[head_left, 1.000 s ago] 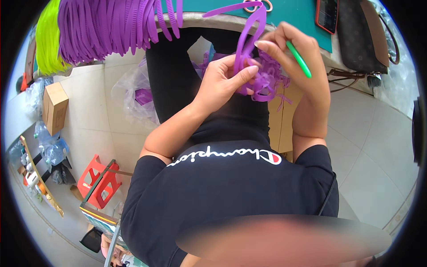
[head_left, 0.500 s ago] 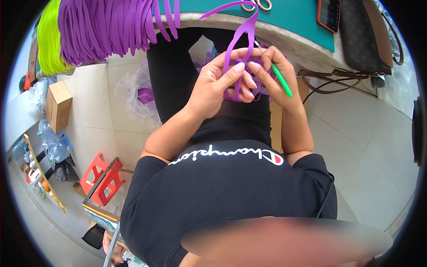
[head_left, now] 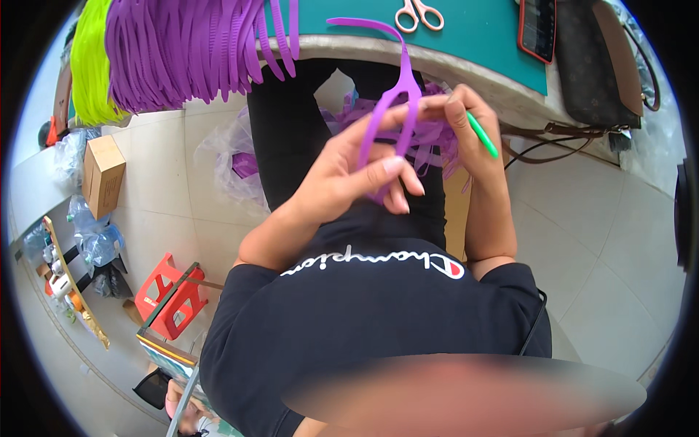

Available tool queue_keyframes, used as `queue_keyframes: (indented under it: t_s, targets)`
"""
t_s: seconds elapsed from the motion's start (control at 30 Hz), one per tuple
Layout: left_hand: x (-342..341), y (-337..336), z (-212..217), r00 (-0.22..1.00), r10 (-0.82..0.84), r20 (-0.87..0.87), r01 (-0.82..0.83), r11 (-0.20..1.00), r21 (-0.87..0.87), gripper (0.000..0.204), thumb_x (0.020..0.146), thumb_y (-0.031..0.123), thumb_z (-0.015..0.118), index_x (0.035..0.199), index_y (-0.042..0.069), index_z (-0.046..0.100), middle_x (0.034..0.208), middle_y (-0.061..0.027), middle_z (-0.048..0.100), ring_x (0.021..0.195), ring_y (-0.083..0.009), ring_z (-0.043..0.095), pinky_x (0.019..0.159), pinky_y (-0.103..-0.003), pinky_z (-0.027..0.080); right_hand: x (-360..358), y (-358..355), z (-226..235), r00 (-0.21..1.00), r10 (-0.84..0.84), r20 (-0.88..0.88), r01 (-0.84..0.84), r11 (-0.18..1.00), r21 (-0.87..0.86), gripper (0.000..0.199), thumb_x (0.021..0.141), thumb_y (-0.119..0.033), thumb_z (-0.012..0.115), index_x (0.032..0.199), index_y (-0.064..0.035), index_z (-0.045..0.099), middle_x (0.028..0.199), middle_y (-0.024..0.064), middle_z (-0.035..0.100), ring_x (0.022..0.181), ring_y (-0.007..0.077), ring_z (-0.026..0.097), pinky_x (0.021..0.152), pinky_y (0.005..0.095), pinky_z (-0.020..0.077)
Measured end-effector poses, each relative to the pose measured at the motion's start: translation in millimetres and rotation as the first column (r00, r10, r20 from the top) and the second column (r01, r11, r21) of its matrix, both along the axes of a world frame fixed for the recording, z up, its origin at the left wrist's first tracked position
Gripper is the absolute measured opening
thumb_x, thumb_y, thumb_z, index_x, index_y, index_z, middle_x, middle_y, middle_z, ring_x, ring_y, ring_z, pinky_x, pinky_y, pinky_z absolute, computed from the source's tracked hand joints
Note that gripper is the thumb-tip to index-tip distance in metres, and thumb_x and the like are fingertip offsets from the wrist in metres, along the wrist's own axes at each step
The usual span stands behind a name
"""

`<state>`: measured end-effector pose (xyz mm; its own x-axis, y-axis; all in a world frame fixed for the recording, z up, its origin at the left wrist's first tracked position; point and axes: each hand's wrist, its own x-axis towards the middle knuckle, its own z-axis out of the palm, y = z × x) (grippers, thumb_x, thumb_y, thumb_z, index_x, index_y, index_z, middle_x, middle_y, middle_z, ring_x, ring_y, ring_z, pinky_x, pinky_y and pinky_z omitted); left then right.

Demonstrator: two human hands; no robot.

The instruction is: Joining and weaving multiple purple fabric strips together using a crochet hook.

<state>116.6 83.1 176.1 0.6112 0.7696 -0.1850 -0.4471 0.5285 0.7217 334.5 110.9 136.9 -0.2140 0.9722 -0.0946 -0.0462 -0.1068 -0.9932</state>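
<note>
At the upper right of the frame, a red-cased phone (head_left: pixel 537 29) lies at the edge of a green mat (head_left: pixel 480 36), near a brown handbag (head_left: pixel 593 65). Pink-handled scissors (head_left: pixel 417 16) lie top centre-right. A cardboard box (head_left: pixel 103 175) sits at left, a red stool (head_left: pixel 171 298) lower left.

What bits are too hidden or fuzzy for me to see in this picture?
All in the head view:
- Purple strap: part of its loop, hidden by the left hand.
- Green-handled tool: its working tip, hidden by the right hand.
- Hanging purple straps: their upper ends, cut off by the top edge.
- Phone: its screen details, too small to read.
</note>
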Motion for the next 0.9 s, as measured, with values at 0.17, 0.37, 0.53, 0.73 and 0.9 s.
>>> queue_keyframes:
  t_s: [0.17,0.37,0.53,0.73,0.9]
  targets:
    - [-15.7,-7.4,21.6,0.977,-0.197,-0.079,0.197,0.98,-0.006,0.053,0.095,0.007,0.056,0.143,-0.001,0.035,0.086,-0.0161,0.068,0.071,-0.0175,0.068,0.067,-0.025,0.054,-42.1,27.0,40.7,0.928,-0.056,-0.369,0.02,0.995,-0.101,0.027,0.097,-0.014,0.055,0.078,-0.01,0.036,0.111,0.0257,0.064,0.083,0.0215,0.068,0.069,0.028,0.0552]
    - [-62.0,-3.4,6.5,0.982,0.075,-0.175,-0.07,0.997,0.031,0.042,0.098,0.012,0.053,0.137,0.0,0.042,0.091,-0.0146,0.069,0.069,-0.0157,0.069,0.065,-0.023,0.055,-60.3,155.9,108.2,0.981,-0.082,-0.175,0.138,0.931,0.337,0.028,0.088,-0.012,0.064,0.074,-0.0104,0.04,0.093,0.0148,0.068,0.076,0.0174,0.06,0.068,0.0293,0.0483]
    - [-99.5,38.1,13.5,0.843,0.437,-0.313,-0.368,0.894,0.257,0.037,0.1,0.016,0.049,0.134,0.0,0.044,0.093,-0.0128,0.067,0.069,-0.0153,0.067,0.065,-0.026,0.056,-115.0,293.8,145.0,0.988,-0.102,-0.113,0.144,0.866,0.479,0.031,0.083,-0.016,0.071,0.072,-0.0144,0.042,0.092,0.008,0.068,0.078,0.0141,0.063,0.064,0.0279,0.0473]
    - [-119.0,98.8,2.8,0.538,0.706,-0.46,-0.495,0.706,0.505,0.045,0.099,0.013,0.049,0.14,-0.001,0.033,0.093,-0.0152,0.067,0.069,-0.0162,0.067,0.063,-0.026,0.056,-203.7,450.3,70.4,0.852,-0.106,0.513,-0.07,0.948,0.312,0.022,0.081,-0.019,0.071,0.09,-0.0027,0.06,0.085,0.0127,0.069,0.076,0.0201,0.066,0.063,0.0364,0.0521]
    - [-121.7,91.2,-19.7,0.488,0.731,-0.477,-0.548,0.682,0.485,0.052,0.096,0.009,0.055,0.14,0.0,0.031,0.093,-0.0144,0.065,0.07,-0.0165,0.067,0.062,-0.026,0.056,-197.1,423.5,54.0,0.642,-0.482,0.597,-0.011,0.772,0.635,0.027,0.085,-0.026,0.069,0.092,-0.0008,0.06,0.085,0.0144,0.069,0.077,0.0202,0.067,0.063,0.0363,0.053]
